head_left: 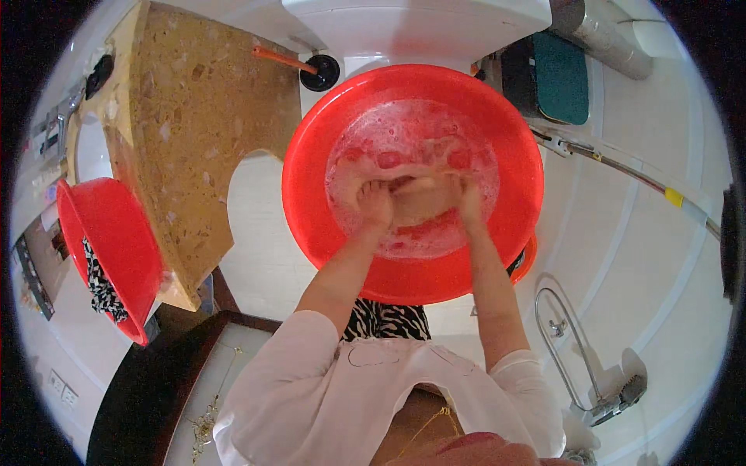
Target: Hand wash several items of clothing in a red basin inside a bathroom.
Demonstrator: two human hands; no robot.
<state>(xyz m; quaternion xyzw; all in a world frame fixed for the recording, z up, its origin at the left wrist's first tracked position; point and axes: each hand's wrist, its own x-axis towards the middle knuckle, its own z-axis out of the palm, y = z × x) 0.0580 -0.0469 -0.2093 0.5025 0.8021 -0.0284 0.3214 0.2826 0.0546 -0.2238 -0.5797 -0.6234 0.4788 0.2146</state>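
Two red basins: the big basin of suds lies under both hands, the other basin stands well off to their left on the stone worktop, holding one patterned cloth. Left hand and right hand each grip closed on one pale garment, bunched between them in the foam.

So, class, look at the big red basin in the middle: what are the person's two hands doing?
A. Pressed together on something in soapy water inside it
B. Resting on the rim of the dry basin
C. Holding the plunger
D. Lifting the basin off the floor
A: the left hand and right hand meet in foamy water inside the red basin, gripping a pale wet item.
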